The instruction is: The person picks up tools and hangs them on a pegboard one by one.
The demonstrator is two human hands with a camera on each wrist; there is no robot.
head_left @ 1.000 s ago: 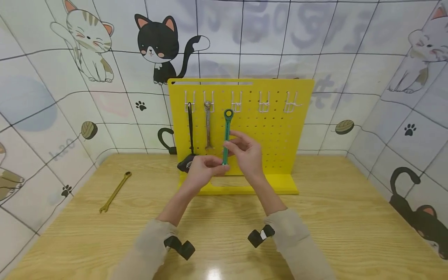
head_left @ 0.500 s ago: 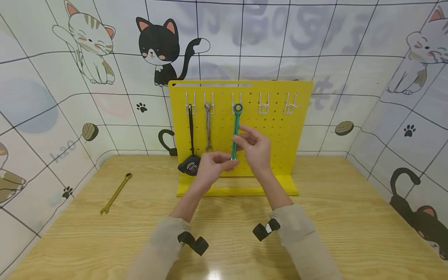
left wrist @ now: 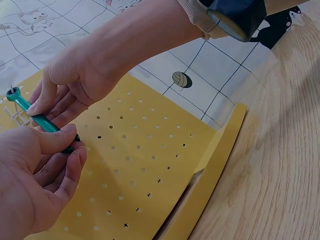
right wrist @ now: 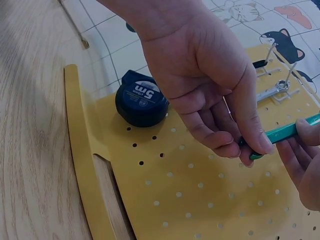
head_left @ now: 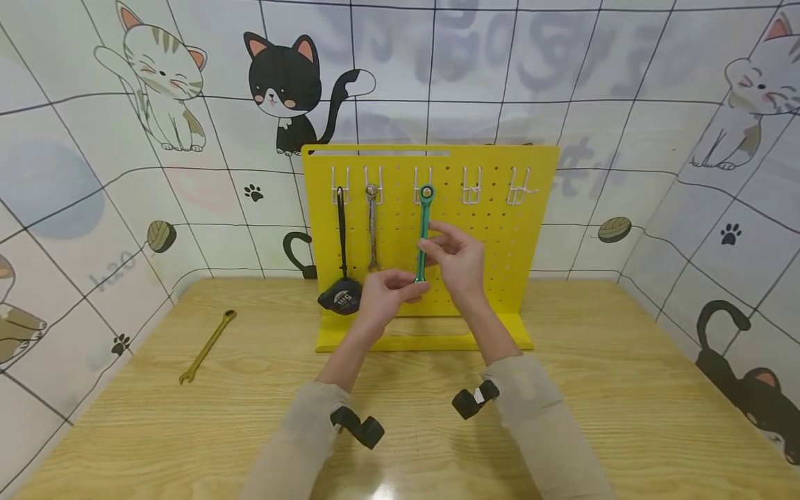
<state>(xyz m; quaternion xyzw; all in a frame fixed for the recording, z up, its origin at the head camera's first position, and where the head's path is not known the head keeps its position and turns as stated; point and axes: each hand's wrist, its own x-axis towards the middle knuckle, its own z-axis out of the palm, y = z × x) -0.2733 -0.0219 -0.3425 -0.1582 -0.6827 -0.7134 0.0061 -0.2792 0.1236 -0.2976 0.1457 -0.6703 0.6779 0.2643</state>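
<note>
A green ratcheting combination wrench (head_left: 423, 226) stands nearly upright before the yellow pegboard (head_left: 500, 257). My left hand (head_left: 382, 298) pinches its lower end between thumb and fingers. Higher up, my right hand (head_left: 461, 267) pinches the shank from the right side. The wrench's ring end is at the middle wire hook (head_left: 417, 177); in the left wrist view a hook prong shows at the ring (left wrist: 13, 94). In the right wrist view the fingers of the left hand cover the wrench's lower tip (right wrist: 256, 156).
A tape measure (head_left: 344, 297) hangs by a black strap on the leftmost hook. Beside it a silver wrench (head_left: 372, 229) hangs on the second hook. Two wire hooks (head_left: 471, 186) are to the right. A gold wrench (head_left: 207, 347) lies on the wooden table (head_left: 400, 403) at left.
Both hands have carried the green wrench to the right and slightly up, bringing its ring end to the middle hook. In the last half second the motion is slight.
</note>
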